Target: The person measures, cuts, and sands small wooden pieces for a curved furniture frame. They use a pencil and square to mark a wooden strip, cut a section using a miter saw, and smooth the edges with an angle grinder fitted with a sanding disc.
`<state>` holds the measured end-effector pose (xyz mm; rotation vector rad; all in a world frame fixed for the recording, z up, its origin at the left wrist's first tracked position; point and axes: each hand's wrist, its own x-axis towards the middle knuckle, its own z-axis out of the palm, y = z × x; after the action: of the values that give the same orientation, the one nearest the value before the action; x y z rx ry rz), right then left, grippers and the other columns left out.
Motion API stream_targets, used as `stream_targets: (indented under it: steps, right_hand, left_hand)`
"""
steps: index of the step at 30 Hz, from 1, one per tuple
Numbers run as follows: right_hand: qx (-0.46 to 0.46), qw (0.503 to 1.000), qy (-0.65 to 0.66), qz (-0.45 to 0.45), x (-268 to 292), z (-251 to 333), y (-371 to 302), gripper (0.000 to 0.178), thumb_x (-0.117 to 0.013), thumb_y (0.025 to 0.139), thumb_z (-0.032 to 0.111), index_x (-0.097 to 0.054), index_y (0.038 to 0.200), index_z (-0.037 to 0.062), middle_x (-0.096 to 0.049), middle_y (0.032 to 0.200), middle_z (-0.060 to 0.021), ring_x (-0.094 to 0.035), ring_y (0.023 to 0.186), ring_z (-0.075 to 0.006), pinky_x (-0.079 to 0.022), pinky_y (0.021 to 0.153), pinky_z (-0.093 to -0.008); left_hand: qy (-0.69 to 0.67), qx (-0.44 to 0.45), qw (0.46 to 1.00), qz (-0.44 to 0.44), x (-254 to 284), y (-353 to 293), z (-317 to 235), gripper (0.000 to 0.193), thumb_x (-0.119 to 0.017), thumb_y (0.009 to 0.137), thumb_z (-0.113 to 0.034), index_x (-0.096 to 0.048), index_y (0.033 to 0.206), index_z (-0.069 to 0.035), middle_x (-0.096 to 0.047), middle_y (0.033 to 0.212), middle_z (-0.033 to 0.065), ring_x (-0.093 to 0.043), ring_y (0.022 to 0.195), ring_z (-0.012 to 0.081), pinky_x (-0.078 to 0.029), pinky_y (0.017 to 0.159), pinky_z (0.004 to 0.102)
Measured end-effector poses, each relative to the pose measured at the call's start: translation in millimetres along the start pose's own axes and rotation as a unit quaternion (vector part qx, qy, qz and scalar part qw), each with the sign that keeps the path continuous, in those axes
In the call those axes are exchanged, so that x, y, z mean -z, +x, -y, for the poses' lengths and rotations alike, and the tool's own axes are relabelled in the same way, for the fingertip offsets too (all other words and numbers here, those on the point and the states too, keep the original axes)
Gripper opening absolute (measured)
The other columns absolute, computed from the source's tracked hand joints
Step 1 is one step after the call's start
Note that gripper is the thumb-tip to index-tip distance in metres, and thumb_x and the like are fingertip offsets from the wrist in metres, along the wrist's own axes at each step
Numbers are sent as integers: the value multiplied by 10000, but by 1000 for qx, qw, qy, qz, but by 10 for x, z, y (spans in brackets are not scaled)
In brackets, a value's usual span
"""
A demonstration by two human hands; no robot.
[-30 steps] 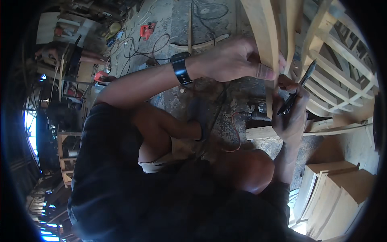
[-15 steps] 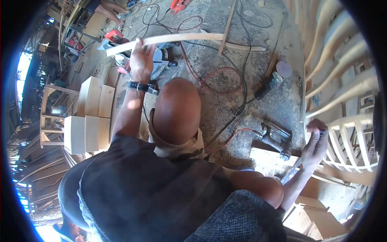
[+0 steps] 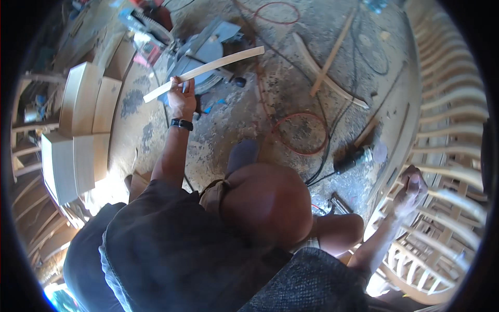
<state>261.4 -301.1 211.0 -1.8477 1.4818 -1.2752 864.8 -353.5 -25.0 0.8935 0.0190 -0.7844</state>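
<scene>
A pale, gently curved wooden slat [image 3: 223, 61] is gripped near its left end by my left hand [image 3: 182, 99]. My fingers wrap its edge, and the slat slopes up to the right over the grey base of a miter saw [image 3: 200, 54]. Out to the right, my right hand [image 3: 412, 191] has its fingers curled, beside a row of curved wooden chair parts [image 3: 447, 132]. What those fingers hold, if anything, is hidden. On the floor between my hands lie another curved slat [image 3: 317, 67] and a straight wooden stick [image 3: 338, 49] crossing it.
An angle grinder [image 3: 356, 159] lies on the stained floor near my right side. A red hose [image 3: 276, 148] and dark cables loop across the middle. Close to my knee, a metal air tool [image 3: 338, 204] shows partly. Pale wooden boxes [image 3: 78, 104] are stacked at the left.
My view has shifted, and the saw now shows more fully. The held slat, which overlapped the floor pieces in view, now appears apart from them. My right hand stays out at the right.
</scene>
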Motion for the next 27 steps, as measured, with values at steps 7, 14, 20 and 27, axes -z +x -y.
stream_targets:
  steps: [7, 14, 20, 27]
  right_hand:
    - [67, 983, 80, 148, -1852, 522, 1317, 544, -587, 994, 489, -512, 751, 8, -444, 675, -20, -408, 671, -108, -281, 607, -295]
    - [-11, 985, 124, 120, -3505, 1340, 2337, 356, -656, 1016, 377, -728, 964, 32, -564, 763, 27, -463, 666, -31, -347, 593, -186]
    - [104, 934, -44, 338, -4708, 1243, 2815, 372, -675, 952, 402, -682, 960, 31, -668, 843, -81, -641, 779, -181, -511, 731, -324]
    - [61, 926, -178, 327, -6342, -378, 2078, 488, -671, 930, 408, -664, 1307, 98, -706, 1246, -205, -668, 1167, -394, -522, 988, -463]
  left_hand:
    - [-20, -24, 993, -114, 837, 123, -56, 203, -601, 1055, -242, -576, 1130, -56, -631, 1139, 88, -628, 1127, 270, -518, 1085, 502]
    - [-46, -75, 975, -204, 1432, 203, -52, 322, -597, 1056, -222, -526, 1253, 23, -624, 1227, 149, -636, 1180, 283, -538, 1071, 424]
    - [-46, 6, 959, -278, 1711, 156, 9, 305, -725, 987, -228, -599, 1233, -98, -686, 1139, 44, -635, 1016, 166, -526, 971, 327]
    - [-5, 41, 963, -267, 1513, 120, 67, 342, -753, 970, -296, -593, 1226, -136, -657, 1060, -21, -596, 871, 103, -507, 844, 295]
